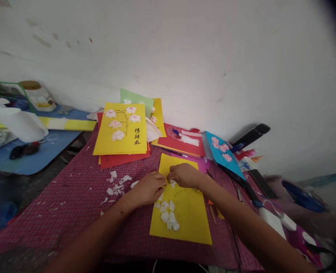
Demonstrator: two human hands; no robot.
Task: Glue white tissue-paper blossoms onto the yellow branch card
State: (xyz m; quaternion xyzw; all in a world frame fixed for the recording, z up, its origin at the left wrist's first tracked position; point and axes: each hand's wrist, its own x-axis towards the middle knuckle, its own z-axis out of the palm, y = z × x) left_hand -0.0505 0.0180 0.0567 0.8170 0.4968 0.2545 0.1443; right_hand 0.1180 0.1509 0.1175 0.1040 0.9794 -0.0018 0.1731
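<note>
A yellow sheet of paper (185,212) lies on the red checked tablecloth (79,189). A cluster of small white paper petals (168,216) is stuck on its lower left part. My left hand (148,187) rests on the sheet's left edge with fingers curled. My right hand (183,175) is over the sheet's upper part, fingertips pinched together at a small white paper piece (173,183). The two hands nearly touch at the fingertips.
White paper scraps (116,185) lie left of my hands. A finished yellow flower card (121,129) tops a stack of coloured sheets at the back. A blue flower card (223,153) and red sheet (182,142) lie right. A blue table (28,155) stands far left.
</note>
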